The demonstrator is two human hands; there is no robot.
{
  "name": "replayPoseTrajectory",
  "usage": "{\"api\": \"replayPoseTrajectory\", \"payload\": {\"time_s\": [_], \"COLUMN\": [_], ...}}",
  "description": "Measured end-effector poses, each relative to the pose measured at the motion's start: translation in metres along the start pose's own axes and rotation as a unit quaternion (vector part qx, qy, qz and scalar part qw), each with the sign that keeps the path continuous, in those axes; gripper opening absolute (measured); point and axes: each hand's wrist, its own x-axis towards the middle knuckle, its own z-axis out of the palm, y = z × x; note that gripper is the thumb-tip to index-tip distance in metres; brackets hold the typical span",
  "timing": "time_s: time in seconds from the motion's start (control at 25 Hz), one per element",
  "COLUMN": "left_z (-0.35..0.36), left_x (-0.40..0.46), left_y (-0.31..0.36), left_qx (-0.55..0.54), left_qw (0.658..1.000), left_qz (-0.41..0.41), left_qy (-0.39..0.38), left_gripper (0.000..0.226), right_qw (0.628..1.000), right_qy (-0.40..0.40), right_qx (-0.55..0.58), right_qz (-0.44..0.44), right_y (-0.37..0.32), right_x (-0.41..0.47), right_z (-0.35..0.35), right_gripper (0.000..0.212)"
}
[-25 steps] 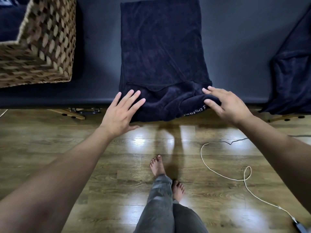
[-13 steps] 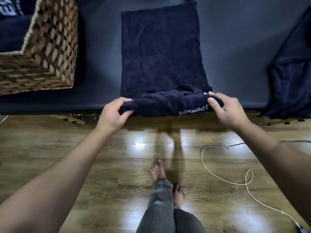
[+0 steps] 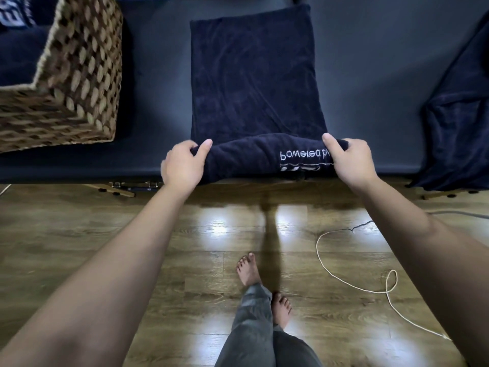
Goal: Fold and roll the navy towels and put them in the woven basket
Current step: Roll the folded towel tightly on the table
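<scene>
Nearest, bare feet (image 3: 264, 284) stand on the glossy wooden plank floor (image 3: 79, 234) beside a looped white cord (image 3: 352, 284). At the dark grey desk (image 3: 370, 75) edge, the left hand (image 3: 182, 165) and right hand (image 3: 349, 162) curl their fingers round the rolled near end of the folded navy terry towel (image 3: 254, 83). The brown woven basket (image 3: 79, 83) sits far left; another rumpled navy towel (image 3: 460, 123) hangs at right.

a folded navy towel (image 3: 254, 83) lies flat on the dark counter (image 3: 370, 75), its near end rolled up. the left hand (image 3: 182, 165) and right hand (image 3: 349, 162) grip the roll's two ends. a woven basket (image 3: 79, 83) stands at the left, another navy towel (image 3: 460, 123) at the right.
</scene>
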Motion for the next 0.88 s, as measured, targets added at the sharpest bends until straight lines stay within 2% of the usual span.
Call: {"api": "replayPoseTrajectory", "payload": {"time_s": [0.08, 0.12, 0.2, 0.28, 0.32, 0.44, 0.56, 0.64, 0.72, 0.8, 0.88], "left_z": [0.005, 0.008, 0.018, 0.039, 0.052, 0.075, 0.072, 0.066, 0.062, 0.060, 0.060], "left_x": [-0.002, -0.006, -0.020, -0.039, -0.047, -0.049, -0.029, -0.017, -0.010, -0.007, -0.004], "left_y": [0.014, 0.020, 0.033, 0.036, 0.036, 0.032, 0.040, 0.050, 0.061, 0.067, 0.069], "left_qx": [0.136, 0.154, 0.113, 0.095, 0.115, 0.193, 0.241, 0.291, 0.304, 0.286, 0.268], "left_qw": [0.980, 0.964, 0.934, 0.909, 0.905, 0.906, 0.896, 0.882, 0.883, 0.894, 0.899], "left_qz": [0.091, 0.150, 0.271, 0.358, 0.375, 0.360, 0.360, 0.359, 0.347, 0.334, 0.334], "left_qy": [0.115, 0.155, 0.204, 0.192, 0.166, 0.111, 0.097, 0.089, 0.090, 0.090, 0.088], "left_gripper": [0.019, 0.010, 0.010, 0.023, 0.036, 0.065, 0.070, 0.068, 0.064, 0.058, 0.054], "right_qw": [0.998, 0.997, 0.995, 0.993, 0.992, 0.990, 0.986, 0.958, 0.901, 0.851, 0.849], "right_qy": [0.001, 0.006, 0.019, 0.018, 0.014, 0.008, 0.059, 0.167, 0.243, 0.209, 0.149], "right_qx": [-0.051, -0.070, -0.083, -0.090, -0.098, -0.112, -0.133, -0.232, -0.290, -0.326, -0.364], "right_qz": [0.022, 0.031, 0.051, 0.070, 0.076, 0.086, 0.085, -0.020, -0.211, -0.355, -0.353], "right_y": [-0.001, -0.001, -0.002, -0.005, -0.006, -0.007, -0.009, -0.013, -0.023, -0.028, -0.027], "right_x": [0.005, 0.006, 0.009, 0.013, 0.016, 0.020, 0.017, 0.009, -0.003, -0.015, -0.020], "right_z": [0.007, 0.010, 0.015, 0.016, 0.015, 0.015, 0.020, 0.021, 0.024, 0.040, 0.062], "right_gripper": [0.055, 0.053, 0.052, 0.052, 0.051, 0.052, 0.046, 0.033, 0.024, 0.031, 0.048]}}
